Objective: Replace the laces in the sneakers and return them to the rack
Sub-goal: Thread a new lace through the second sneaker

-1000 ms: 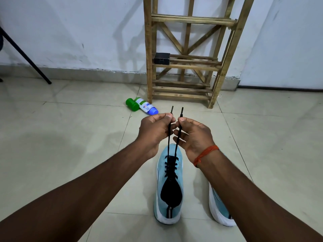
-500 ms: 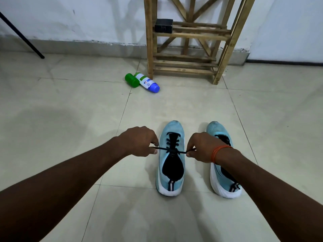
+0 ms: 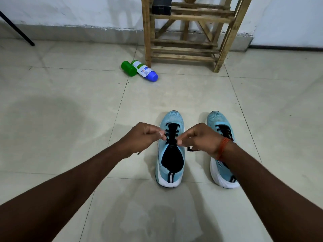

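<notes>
Head-camera view along two bare forearms toward a pale tiled floor [image 3: 70, 119]. Both hands are closed in a pinch over the left sneaker [image 3: 172, 154], which stands upright with its toe pointing away. The left hand [image 3: 145, 135] grips one end of the black lace [image 3: 172, 131] at that sneaker's left edge. The right hand [image 3: 201, 138] grips the other end at its right edge. The lace runs through the eyelets and is not yet knotted, and short loose tips trail below each hand.

The right sneaker [image 3: 217, 121] stands just right of the left sneaker and is partly hidden by the right wrist. Whether its lace is tied cannot be told.

Beyond the left sneaker and off to its left, a green bottle [image 3: 128, 68] and a white-and-blue bottle [image 3: 146, 71] sit side by side. Straight beyond the left sneaker stands the wooden rack [image 3: 185, 56], with a black box [image 3: 161, 7] on a shelf.

Likely risks: the thin lace could slip from a pinch while the knot is drawn. An uneven pull could leave unequal ends or drag the unheld sneaker sideways. The right forearm could nudge the right sneaker.
</notes>
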